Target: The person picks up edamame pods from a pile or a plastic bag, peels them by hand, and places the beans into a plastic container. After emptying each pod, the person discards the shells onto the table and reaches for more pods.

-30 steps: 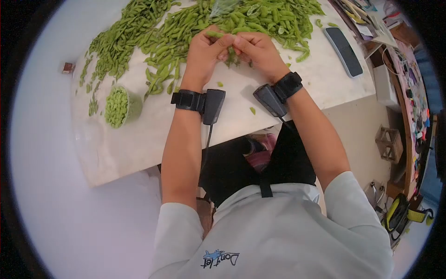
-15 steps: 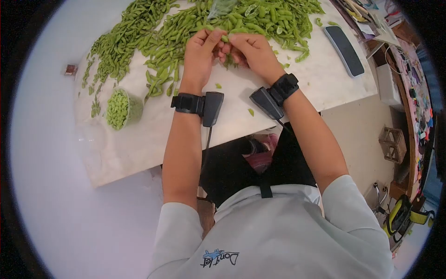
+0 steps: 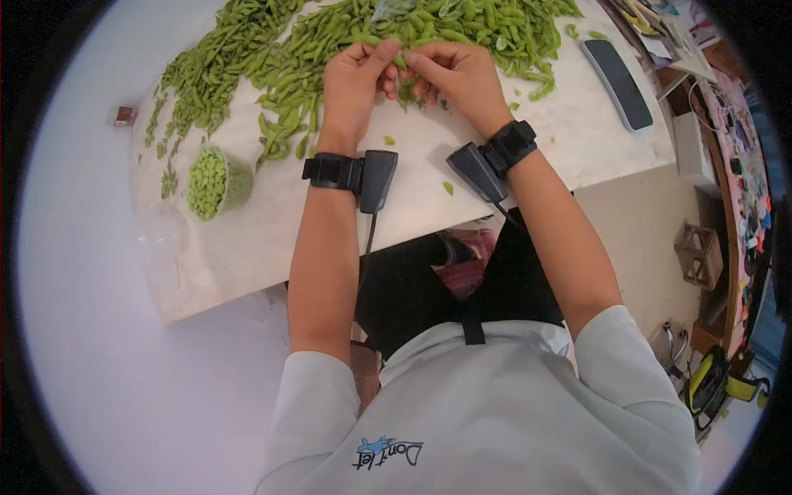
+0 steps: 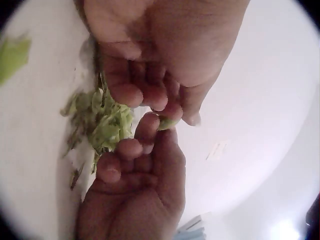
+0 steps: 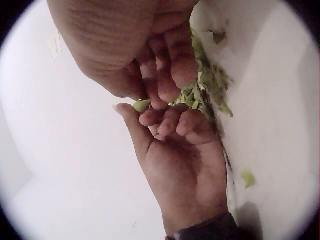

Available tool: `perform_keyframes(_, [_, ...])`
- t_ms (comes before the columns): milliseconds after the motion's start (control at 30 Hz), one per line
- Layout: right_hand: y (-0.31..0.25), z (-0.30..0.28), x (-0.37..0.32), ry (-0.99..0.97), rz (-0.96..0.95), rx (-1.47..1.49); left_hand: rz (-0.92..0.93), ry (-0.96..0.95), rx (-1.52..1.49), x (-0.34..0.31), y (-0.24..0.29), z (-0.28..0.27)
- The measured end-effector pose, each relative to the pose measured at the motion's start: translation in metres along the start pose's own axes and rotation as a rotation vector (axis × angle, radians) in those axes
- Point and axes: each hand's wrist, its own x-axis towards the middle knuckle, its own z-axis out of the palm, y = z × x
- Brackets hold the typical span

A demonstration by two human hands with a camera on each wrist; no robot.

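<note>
A small green pod [image 4: 167,122] is pinched between the fingertips of both hands, which nearly meet; in the right wrist view the pod [image 5: 141,105] shows beside the thumbs. The left hand [image 3: 351,91] grips one side with thumb and curled fingers. From the other side, the right hand [image 3: 466,82] pinches it, its lower fingers curled loosely. Just beyond the hands spreads a large heap of green pods [image 3: 289,91]. A clear cup [image 3: 239,186] filled with shelled green beans [image 3: 206,183] stands left of the left forearm.
A dark-screened phone [image 3: 617,85] lies on the pale table [image 3: 272,231] at the right. Loose green bits [image 3: 448,189] lie near the front edge, and a plastic bag [image 3: 393,10] rests on the heap. Beyond the table's right side stands a wooden crate [image 3: 698,256].
The fingertips have shifted slightly, with the left thumb and right fingers now a little differently placed around the pod. Both hands remain over the heap's near edge.
</note>
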Motion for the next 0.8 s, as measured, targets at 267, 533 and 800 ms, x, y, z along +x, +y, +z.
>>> perform_keyframes(267, [0.0011, -0.0005, 0.0, -0.009, 0.025, 0.022, 0.002, 0.0, 0.039, 0.0011, 0.0004, -0.0003])
perform_keyframes(533, [0.0013, -0.0015, -0.0009, -0.021, 0.058, -0.035, 0.006, 0.008, 0.063, 0.0006, -0.0006, -0.0009])
perform_keyframes(800, [0.0061, -0.0022, 0.0009, -0.016, 0.031, -0.047, -0.015, -0.002, 0.148, 0.0008, 0.0004, -0.0004])
